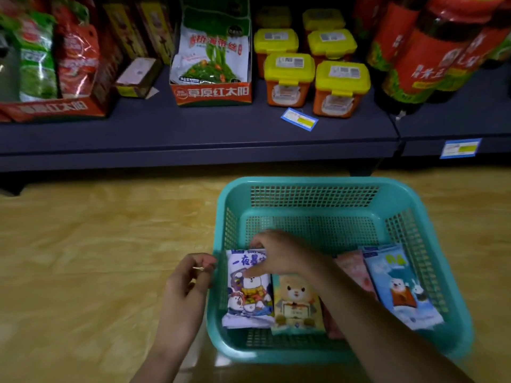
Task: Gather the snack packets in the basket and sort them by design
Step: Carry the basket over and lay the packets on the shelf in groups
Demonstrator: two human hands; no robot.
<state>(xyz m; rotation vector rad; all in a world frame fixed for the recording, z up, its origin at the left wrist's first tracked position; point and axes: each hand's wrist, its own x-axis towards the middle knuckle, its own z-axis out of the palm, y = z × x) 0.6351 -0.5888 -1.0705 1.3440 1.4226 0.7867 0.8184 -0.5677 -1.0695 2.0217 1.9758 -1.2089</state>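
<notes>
Fingers of our right hand (273, 255) pinch the white packet (249, 299) by its top, seemingly squaring it against the left wall of the basket (304, 181); our left hand (190, 277) hovers just outside, fingers loosely curled, empty.

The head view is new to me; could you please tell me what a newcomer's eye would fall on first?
The teal basket on the floor, lower right, stands out, with cartoon-bear snack packets lined along its near side. The right hand grips the top of the white-and-purple packet at the left end; the left hand sits curled outside the left rim. Behind, yellow-lidded tubs stand on the dark shelf.
</notes>
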